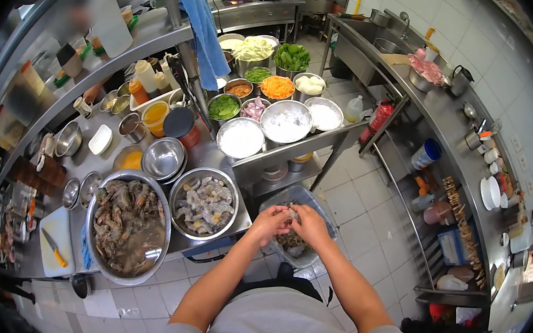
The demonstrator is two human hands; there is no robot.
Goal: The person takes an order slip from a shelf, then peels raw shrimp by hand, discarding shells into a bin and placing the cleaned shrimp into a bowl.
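Note:
My left hand (270,224) and my right hand (310,226) meet over a grey plastic bin (328,209), their fingers closed on a small shrimp (291,214) between them. The fingers partly cover the shrimp. Dark shrimp shells and heads (298,241) lie in the bin below. To the left, on the steel counter, a steel bowl (235,197) holds grey peeled shrimp (204,204). Beside it, a larger steel basin (161,246) contains whole, unpeeled shrimp (123,217) in murky water.
A knife (53,248) with an orange handle lies on a white cutting board (58,220). Ahead stand bowls of shredded carrot (278,87), greens (292,58) and white powder (287,121). A steel shelf rack (403,212) runs along the right. Another person's hand (94,93) shows behind the counter.

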